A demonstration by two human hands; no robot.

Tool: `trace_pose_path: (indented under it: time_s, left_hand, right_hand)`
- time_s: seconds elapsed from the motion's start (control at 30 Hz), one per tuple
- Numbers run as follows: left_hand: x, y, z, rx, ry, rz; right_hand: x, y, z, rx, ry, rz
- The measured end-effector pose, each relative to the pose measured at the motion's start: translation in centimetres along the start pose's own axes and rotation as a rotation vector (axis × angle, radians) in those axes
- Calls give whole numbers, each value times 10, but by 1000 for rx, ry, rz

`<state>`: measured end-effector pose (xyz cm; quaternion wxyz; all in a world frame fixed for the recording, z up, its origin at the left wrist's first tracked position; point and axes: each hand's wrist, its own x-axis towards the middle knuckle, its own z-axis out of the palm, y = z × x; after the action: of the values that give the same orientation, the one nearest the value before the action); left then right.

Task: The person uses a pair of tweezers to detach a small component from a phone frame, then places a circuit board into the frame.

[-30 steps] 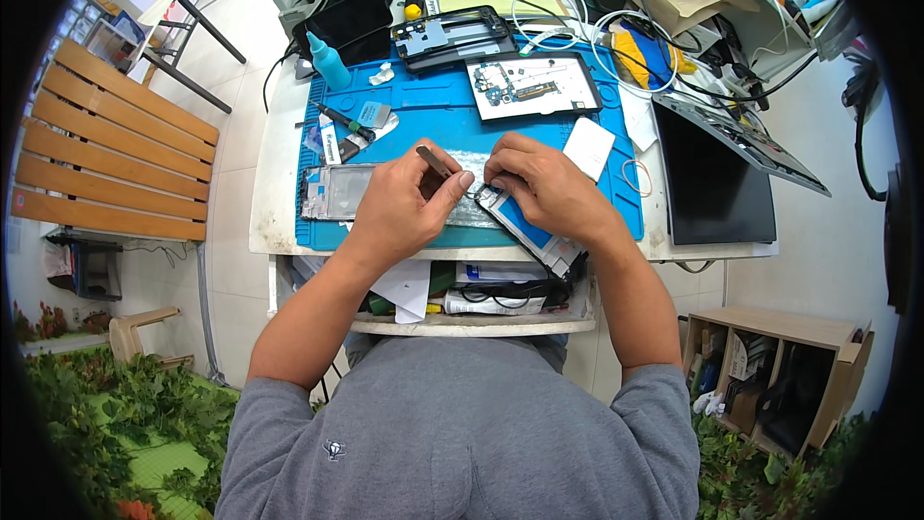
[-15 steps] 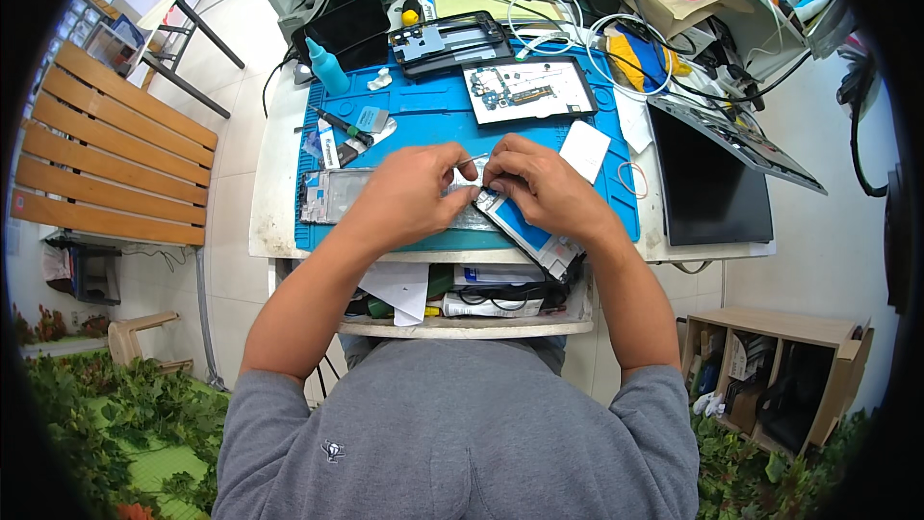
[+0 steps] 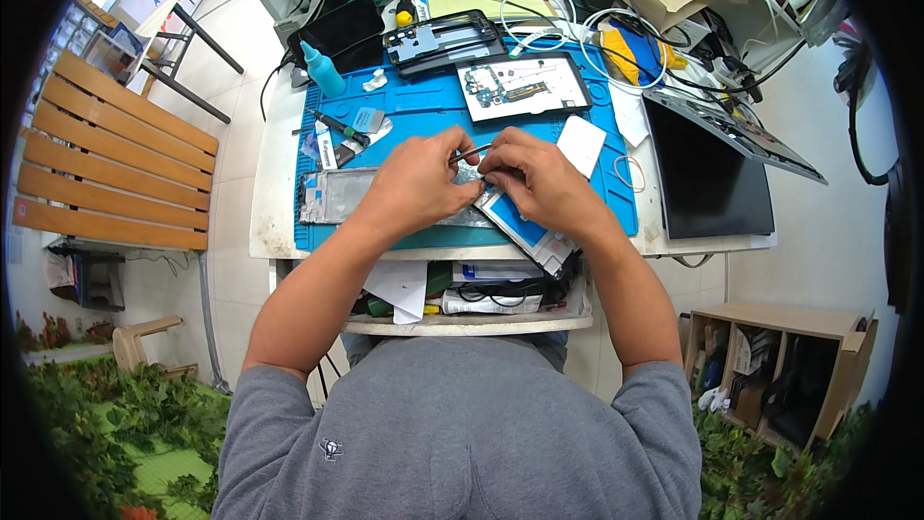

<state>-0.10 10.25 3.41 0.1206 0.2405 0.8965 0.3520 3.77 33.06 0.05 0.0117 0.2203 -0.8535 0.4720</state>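
Note:
Over the blue repair mat (image 3: 423, 101), my left hand (image 3: 416, 181) is closed, with a thin dark tool like tweezers (image 3: 469, 153) at its fingertips. The tool reaches across toward my right hand (image 3: 534, 173), whose fingers pinch together at the upper end of an opened phone (image 3: 525, 227). What those right fingertips hold is hidden. This phone lies tilted over the mat's front edge, its inside showing a blue patch and a silvery lower part. Left of it, partly behind my left hand, lies a clear-grey phone frame (image 3: 337, 195).
Behind my hands are a white tray with small parts (image 3: 525, 87), a black phone housing (image 3: 443, 43) and a blue bottle (image 3: 322, 69). A white card (image 3: 581, 145) and a dark screen panel (image 3: 707, 173) are at right. Below the tabletop, an open drawer (image 3: 462, 327) holds tools.
The thin dark tool between my hands shows more plainly now and lies slightly higher. My fingers have shifted slightly at the phone's upper end; the phone stays in about the same place.

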Motion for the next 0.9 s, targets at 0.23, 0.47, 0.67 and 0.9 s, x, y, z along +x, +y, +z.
trace_pose_path:
  time_s: [0.23,0.47,0.67,0.9]
  left_hand:
    - [2,1,-4,6,-77,72]
    - [12,-14,-4,106,-74,394]
    - [20,-12,-13,167,-214,375]
    - [32,3,-25,157,-404,192]
  right_hand:
    - [-17,-17,-4,-254,217,-72]
    - [-45,-35,3,-484,109,63]
    - [-45,-33,4,-424,121,55]
    - [-39,-36,-2,-372,39,103]
